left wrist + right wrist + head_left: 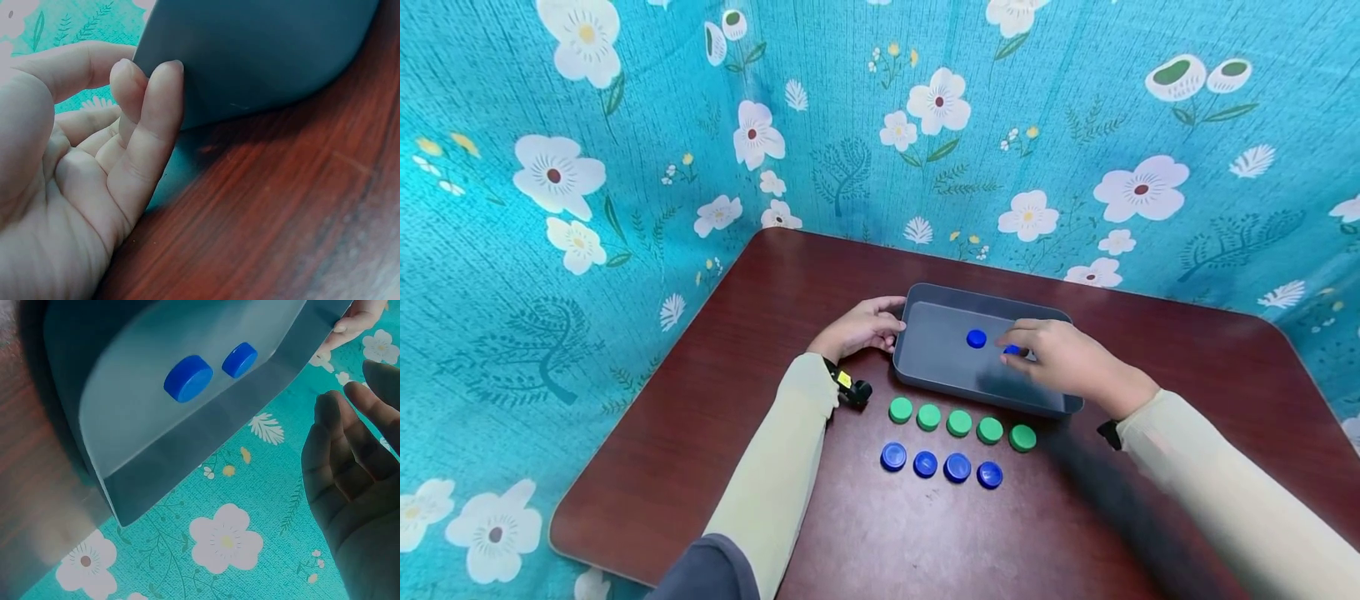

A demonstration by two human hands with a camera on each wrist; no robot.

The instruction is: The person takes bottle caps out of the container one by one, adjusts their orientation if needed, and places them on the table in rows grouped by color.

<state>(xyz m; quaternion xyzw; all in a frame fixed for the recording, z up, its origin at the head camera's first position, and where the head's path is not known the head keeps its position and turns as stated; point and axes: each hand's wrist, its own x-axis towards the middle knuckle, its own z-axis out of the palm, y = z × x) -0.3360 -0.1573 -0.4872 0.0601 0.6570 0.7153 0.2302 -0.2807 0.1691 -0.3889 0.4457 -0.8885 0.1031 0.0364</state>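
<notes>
A dark grey tray (936,367) lies on the table. At its left end my left hand (859,327) grips the wall; the left wrist view has its fingertips against the tray's outer side (269,56). Inside the tray are two blue bottle caps, one near the middle (976,338) and another (1011,350) partly covered by my right hand (1060,354). That hand hovers over the tray with fingers loosely bent. In the right wrist view nothing is between its fingers, and both caps, the larger (189,379) and the smaller (240,360), sit apart from it.
In front of the tray runs a row of several green caps (959,423). Nearer still, several blue caps (957,467) form a second row. The brown table (715,400) has rounded corners, and a turquoise flowered cloth (850,125) hangs behind and to the left.
</notes>
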